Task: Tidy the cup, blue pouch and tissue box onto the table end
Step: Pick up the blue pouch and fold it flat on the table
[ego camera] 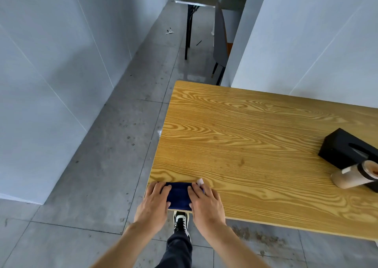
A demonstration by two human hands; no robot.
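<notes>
Pressing one blue pouch (pixel 179 196) (table (pixel 255 137) corner): left hand (pixel 152 203), right hand (pixel 205 202).

Bare table (pixel 245 137) between near corner and tissue box (pixel 345 148), cup (pixel 354 175)

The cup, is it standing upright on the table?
No, the cup lies on its side on the table, beside the tissue box.

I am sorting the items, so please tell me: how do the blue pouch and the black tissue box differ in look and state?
The blue pouch is soft, flat and dark blue; the tissue box is rigid, blocky and black. The pouch lies at the table's near corner under the left hand and right hand; the box sits untouched. Both rest on the table.
</notes>
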